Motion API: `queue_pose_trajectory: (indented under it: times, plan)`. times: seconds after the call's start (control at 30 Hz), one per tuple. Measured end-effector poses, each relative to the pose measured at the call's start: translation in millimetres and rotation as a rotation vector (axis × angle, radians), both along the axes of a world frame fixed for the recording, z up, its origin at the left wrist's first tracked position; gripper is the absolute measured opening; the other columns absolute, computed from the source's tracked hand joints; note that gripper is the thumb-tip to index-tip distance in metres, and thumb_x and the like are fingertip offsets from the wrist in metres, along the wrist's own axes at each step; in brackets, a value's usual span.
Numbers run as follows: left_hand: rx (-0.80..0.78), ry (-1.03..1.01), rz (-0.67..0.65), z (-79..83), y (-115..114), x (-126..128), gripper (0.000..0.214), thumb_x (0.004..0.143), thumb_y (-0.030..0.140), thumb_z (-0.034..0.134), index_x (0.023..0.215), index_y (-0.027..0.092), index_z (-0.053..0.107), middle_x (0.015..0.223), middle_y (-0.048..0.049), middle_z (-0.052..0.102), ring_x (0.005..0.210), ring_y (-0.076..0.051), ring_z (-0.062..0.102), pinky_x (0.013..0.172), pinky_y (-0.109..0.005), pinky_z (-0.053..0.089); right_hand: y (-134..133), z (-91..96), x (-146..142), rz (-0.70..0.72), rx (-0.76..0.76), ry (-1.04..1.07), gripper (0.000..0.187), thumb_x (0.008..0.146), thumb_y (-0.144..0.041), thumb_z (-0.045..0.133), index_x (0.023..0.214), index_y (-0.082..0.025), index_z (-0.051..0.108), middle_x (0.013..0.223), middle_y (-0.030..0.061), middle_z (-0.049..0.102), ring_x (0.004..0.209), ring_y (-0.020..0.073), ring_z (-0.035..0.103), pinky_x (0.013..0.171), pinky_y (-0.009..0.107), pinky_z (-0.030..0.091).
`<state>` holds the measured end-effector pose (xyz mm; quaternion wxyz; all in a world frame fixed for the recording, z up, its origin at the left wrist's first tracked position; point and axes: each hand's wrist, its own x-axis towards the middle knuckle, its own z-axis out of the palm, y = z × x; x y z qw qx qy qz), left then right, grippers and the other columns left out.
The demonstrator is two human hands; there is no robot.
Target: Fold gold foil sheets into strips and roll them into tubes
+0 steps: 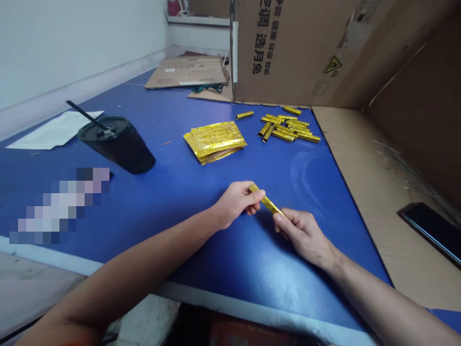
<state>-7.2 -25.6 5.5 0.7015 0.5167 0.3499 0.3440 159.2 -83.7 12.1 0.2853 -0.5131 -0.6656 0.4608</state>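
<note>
A black lidded cup (118,146) with a straw (86,115) is set on the blue bench (320,240), beside loose papers (54,132). Flattened cardboard (187,72) is laid at the far end, a cardboard box (298,48) is stood behind, and a phone (432,230) is left on a cardboard sheet (374,192).

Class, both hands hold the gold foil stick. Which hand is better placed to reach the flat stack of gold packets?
Probably the left hand: it is nearer the flat stack of gold packets, with blue table between. The right hand lies farther off, at the other end of the gold foil stick.
</note>
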Motion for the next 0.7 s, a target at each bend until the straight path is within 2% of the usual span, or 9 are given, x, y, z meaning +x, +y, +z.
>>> queue_pose_trajectory:
  times: [0.1, 0.2, 0.3, 0.53, 0.7]
  plan:
    - [-0.079, -0.170, -0.082, -1.1, -10, 9, 0.029, 0.065, 0.036, 0.068, 0.074, 0.012, 0.054, 0.060, 0.0015, 0.054, 0.052, -0.008, 0.050, 0.047, -0.019, 0.035, -2, -0.5, -2, -0.029, 0.034, 0.088, 0.039, 0.084, -0.047, 0.039, 0.062, -0.017, 0.050, 0.049, -0.0050, 0.036, 0.044, 0.0072, 0.029, 0.041, 0.021, 0.023]
    - [-0.084, -0.228, -0.116, -1.9, -20, 14, 0.021, 0.065, 0.028, 0.068, 0.069, 0.012, 0.055, 0.057, 0.0008, 0.054, 0.054, -0.008, 0.050, 0.049, -0.021, 0.034, -3, -2.2, -4, 0.000, 0.021, 0.136, 0.038, 0.084, -0.046, 0.040, 0.066, -0.016, 0.054, 0.051, -0.0041, 0.040, 0.045, 0.0074, 0.030, 0.042, 0.021, 0.024]
    - [-0.110, -0.208, -0.058, -2.0, -21, 14, 0.019, 0.064, 0.026, 0.068, 0.063, 0.012, 0.055, 0.053, 0.0016, 0.053, 0.050, -0.008, 0.048, 0.048, -0.021, 0.032, -3, -3.4, -6, -0.005, -0.020, 0.138, 0.039, 0.083, -0.049, 0.042, 0.062, -0.017, 0.052, 0.048, -0.0052, 0.036, 0.044, 0.0073, 0.028, 0.041, 0.021, 0.023]
    - [-0.211, -0.182, 0.133, 0.3, -6, 5, 0.021, 0.060, 0.027, 0.070, 0.061, 0.012, 0.056, 0.047, 0.0045, 0.049, 0.040, -0.004, 0.041, 0.040, -0.018, 0.029, -3, -3.2, -4, -0.058, -0.078, 0.108, 0.042, 0.080, -0.051, 0.043, 0.055, -0.017, 0.048, 0.044, -0.0065, 0.031, 0.040, 0.0065, 0.024, 0.039, 0.021, 0.019]
    - [-0.206, -0.181, 0.103, 2.8, -2, 1, 0.024, 0.061, 0.032, 0.070, 0.062, 0.011, 0.057, 0.047, 0.0037, 0.050, 0.040, -0.004, 0.043, 0.039, -0.017, 0.030, -5, -3.1, -1, -0.051, -0.038, 0.077, 0.041, 0.082, -0.049, 0.042, 0.056, -0.017, 0.048, 0.044, -0.0065, 0.031, 0.041, 0.0068, 0.025, 0.039, 0.021, 0.020]
